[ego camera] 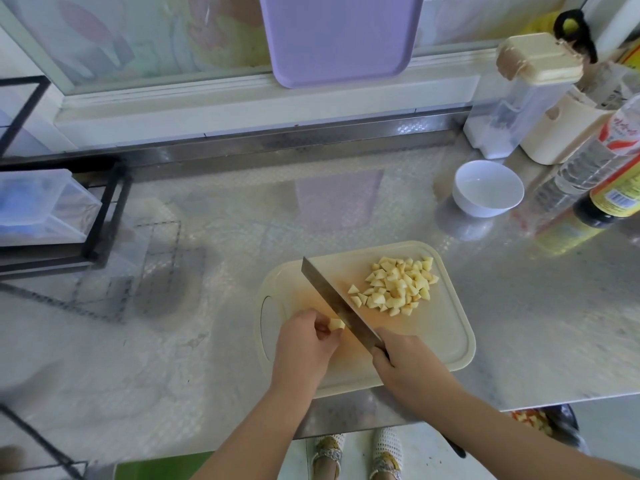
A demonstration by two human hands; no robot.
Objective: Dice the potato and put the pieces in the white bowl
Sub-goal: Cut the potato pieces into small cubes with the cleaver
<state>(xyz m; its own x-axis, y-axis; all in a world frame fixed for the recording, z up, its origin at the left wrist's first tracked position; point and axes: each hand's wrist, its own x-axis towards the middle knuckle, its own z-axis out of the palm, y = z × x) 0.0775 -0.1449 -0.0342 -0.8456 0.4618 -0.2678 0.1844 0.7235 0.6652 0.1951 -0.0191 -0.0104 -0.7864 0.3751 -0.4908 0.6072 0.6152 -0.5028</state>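
At the far left a black wire rack (104,209) stands on the steel counter (225,237). Moving right, the cream cutting board (443,334) lies near the counter's front edge. The left hand (304,341) rests on the board's near-left part, fingers curled, pinching a small remaining potato piece (336,324) at its fingertips. The piece sits just to the right of that hand, right against the flat of the knife (336,303). The blade runs diagonally from the far left of the board towards the near right, its edge down on the board. The right hand (405,362) is wrapped round the knife's handle at the near end. Right of the blade, on the far-right part of the board, a pile of diced potato (398,289) lies clear of both hands. Beyond the board's far-right corner the white bowl (478,207) stands on the counter, well apart from the pile. Bottles (616,188) stand just beside it at the right edge.
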